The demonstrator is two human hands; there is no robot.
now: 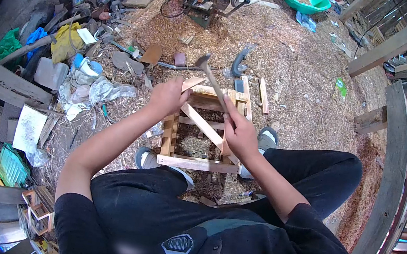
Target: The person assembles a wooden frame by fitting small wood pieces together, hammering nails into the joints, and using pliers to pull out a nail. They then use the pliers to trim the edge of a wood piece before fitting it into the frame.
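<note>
A wooden frame (194, 164) was seen on the floor (313, 105), which was strewn with shavings, between two shoes; one shoe (142, 158) was placed at about 8 o'clock from the frame's middle, the other (268, 136) at 3 o'clock. Across the frame's opening, a pale slat (205, 123) was laid slantwise from about 11 o'clock to 5 o'clock.

The left hand (167, 95) was closed near the frame's 11 o'clock corner, around wood. A pale pointed end (193, 83) stuck out past its fingers; whether this was joined to the slat could not be told. By the right hand (241, 135), a hammer (215, 83) was gripped by the handle, with its head raised toward 11 to 12 o'clock, past the frame's far side.

A loose block (264, 96) was left near the frame at 2 o'clock, and a dark curved piece (240, 60) between 12 and 1 o'clock. Farther off, a machine (211, 7) was seen at 12 o'clock, a green basin (315, 8) at 1 o'clock and a yellow bag (65, 44) at 10 o'clock.
</note>
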